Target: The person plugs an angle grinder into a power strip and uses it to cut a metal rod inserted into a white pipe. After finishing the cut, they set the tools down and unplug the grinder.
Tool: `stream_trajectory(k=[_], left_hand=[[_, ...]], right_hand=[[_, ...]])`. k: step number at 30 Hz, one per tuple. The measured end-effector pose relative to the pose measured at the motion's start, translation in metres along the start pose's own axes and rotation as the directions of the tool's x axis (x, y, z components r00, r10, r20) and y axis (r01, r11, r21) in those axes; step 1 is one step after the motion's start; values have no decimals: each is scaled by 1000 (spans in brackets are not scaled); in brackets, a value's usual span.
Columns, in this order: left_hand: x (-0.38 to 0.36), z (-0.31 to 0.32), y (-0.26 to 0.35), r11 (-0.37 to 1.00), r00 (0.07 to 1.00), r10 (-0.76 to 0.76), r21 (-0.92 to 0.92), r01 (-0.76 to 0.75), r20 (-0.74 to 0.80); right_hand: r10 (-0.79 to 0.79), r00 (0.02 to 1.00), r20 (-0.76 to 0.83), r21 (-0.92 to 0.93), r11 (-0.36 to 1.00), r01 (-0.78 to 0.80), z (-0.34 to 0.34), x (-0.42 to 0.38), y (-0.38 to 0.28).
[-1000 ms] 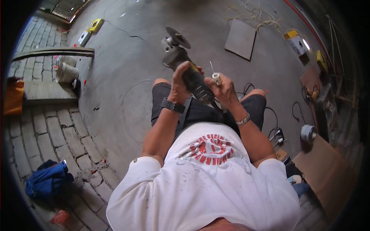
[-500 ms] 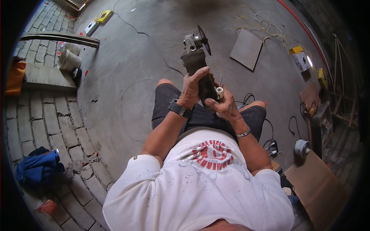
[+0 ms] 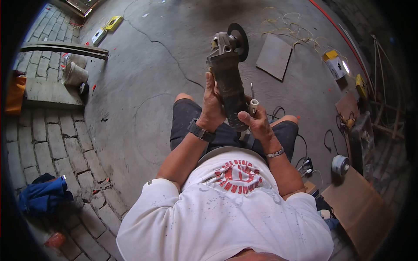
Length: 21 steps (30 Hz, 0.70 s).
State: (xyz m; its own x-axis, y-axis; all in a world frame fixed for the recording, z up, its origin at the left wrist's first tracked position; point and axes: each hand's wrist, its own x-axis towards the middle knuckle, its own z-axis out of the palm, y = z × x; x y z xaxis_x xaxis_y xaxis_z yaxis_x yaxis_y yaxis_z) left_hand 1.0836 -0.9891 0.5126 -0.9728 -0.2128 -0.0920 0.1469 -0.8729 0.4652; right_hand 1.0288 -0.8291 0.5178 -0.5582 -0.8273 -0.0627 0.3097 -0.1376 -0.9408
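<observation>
An angle grinder (image 3: 229, 85), dark and dusty, is held up over my lap with its head pointing away from me. Its round cutting disc (image 3: 238, 42) faces right at the far end. My left hand (image 3: 212, 106) supports the left side of the body, thumb lying along the casing. Around the rear end my right hand (image 3: 260, 125) is closed, its thumb pressed on the casing. Between the right fingers also sticks out a small cream-coloured cylinder (image 3: 253, 105), with a thin metal shaft (image 3: 251, 90) rising beside it; their kind I cannot tell.
A square board (image 3: 274, 57) lies on the concrete floor ahead, near tangled yellow wire (image 3: 300, 32). Boxes (image 3: 335, 65) stand at right, above a wire spool (image 3: 340, 165) and cardboard (image 3: 359, 209). At left are a bucket (image 3: 75, 74), a plank (image 3: 65, 48) and blue cloth (image 3: 45, 195).
The grinder has turned in my hands, so its disc now shows more of its face. My left hand has shifted lower along the body, and its thumb has straightened.
</observation>
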Motion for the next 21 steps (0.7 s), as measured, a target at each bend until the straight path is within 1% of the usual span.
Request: stream_trajectory(k=[1,2,3,5,6,7,9,10,12,13,15,16,17,18,19,20,21], left_hand=[[0,0,0,1000,999,-4,-17,3,-50],[0,-3,1,1000,999,-21,-18,20,-43],[-1,-8,2,999,997,-16,-32,14,-73],[-1,-18,3,999,994,-1,-44,-4,-108],[-3,-16,2,999,992,22,-33,-27,-127],[-5,-14,2,999,988,45,-21,-49,-146],[-7,-13,5,999,1000,-8,-49,8,-9],[-6,-15,3,998,999,-35,-50,35,1],[-1,-22,3,999,997,37,10,-38,72],[-3,-16,7,1000,996,19,11,-20,84],[-9,-4,6,992,999,28,120,-30,17],[-11,-7,4,985,999,32,170,-36,28],[-13,-11,3,974,999,36,221,-43,35],[-17,-7,5,955,1000,26,296,-26,6],[-16,-1,7,940,1000,13,340,-19,19],[-14,-4,6,934,999,11,356,5,-42],[-12,-7,6,927,995,16,375,24,-103]], right_hand=[[-4,1000,8,23,1000,4,1,0,-1],[-10,1000,10,46,999,10,2,0,-1],[-12,1000,-17,45,999,13,2,1,1],[-64,998,1,-24,998,64,-1,2,8],[-47,999,-1,-30,998,47,-2,1,9],[-49,997,-53,-30,998,47,0,1,5],[-21,1000,12,24,1000,21,5,-1,-6],[-26,1000,-17,25,999,26,3,-3,-4],[6,1000,8,56,998,-7,3,1,0],[-3,1000,-13,55,999,3,5,4,1],[-47,998,-53,-8,999,46,5,2,5],[-130,986,-107,-55,991,125,9,6,14],[-163,980,-113,-65,986,156,7,3,20],[-172,980,-99,-150,976,156,5,3,22],[-177,981,-78,-230,961,154,2,3,25],[-176,978,-111,-226,963,147,2,1,28],[-158,983,-97,-238,962,132,2,0,30]])
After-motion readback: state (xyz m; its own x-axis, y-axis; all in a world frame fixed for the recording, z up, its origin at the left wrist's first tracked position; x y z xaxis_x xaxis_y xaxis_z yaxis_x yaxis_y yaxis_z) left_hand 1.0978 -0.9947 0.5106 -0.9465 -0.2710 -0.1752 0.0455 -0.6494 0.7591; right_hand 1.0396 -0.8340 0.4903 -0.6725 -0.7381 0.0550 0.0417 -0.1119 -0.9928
